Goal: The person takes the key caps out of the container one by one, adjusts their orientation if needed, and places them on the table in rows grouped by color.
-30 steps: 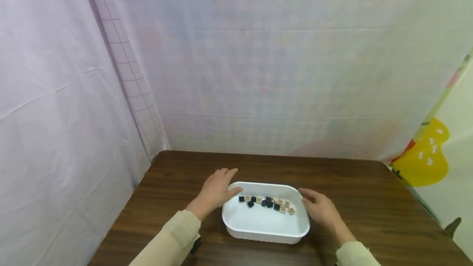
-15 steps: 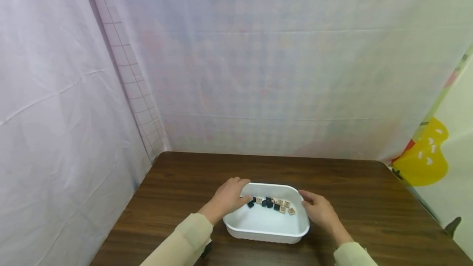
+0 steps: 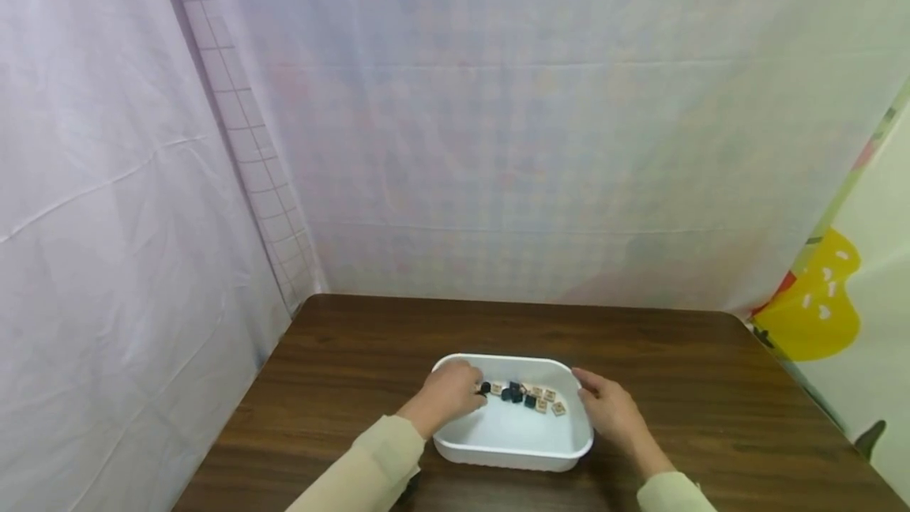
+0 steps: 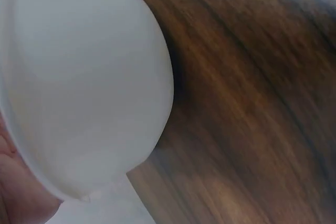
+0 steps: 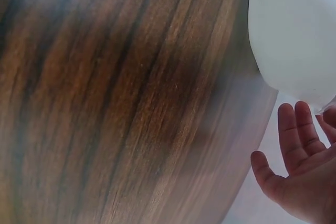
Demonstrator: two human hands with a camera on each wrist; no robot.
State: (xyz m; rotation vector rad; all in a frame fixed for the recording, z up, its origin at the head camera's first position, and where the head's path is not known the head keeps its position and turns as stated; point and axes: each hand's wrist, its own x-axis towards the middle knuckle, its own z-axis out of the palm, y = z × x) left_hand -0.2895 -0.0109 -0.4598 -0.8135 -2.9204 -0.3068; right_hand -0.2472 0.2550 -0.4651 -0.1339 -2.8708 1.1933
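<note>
White plastic tub [image 3: 513, 449] with round corners sits on the dark brown wooden table [image 3: 682, 370], right between the two hands. Inside it, at the far side from the person, lies a little heap of small square tiles [image 3: 524, 397], some black and some pale wood with marks on them. The left hand [image 3: 449, 393] reaches over the near-left rim and dips into the tub. Its fingers are curled down onto the left end of the heap, just touching the first tiles, but I cannot tell if they pinch one or only poke at it. The right hand [image 3: 610, 411] rests on the outside of the right wall of the tub, with its fingers laid loosely along the rim as if to keep the tub from sliding. In the right wrist view the fingers [image 5: 294, 135] look straight and a bit spread, and they hold nothing. The left wrist view shows only the smooth white side of the tub and blurry wood. Both arms wear pale yellow-green sleeves [image 3: 370, 464]. Behind the table hang thin white curtains [image 3: 498, 141], and far off past the right hand there is a yellow shape [image 3: 814, 306] on a sheet. I think the job with the tiles is only just starting: all of them sit in the tub, and none lie on the table beside either hand.
</note>
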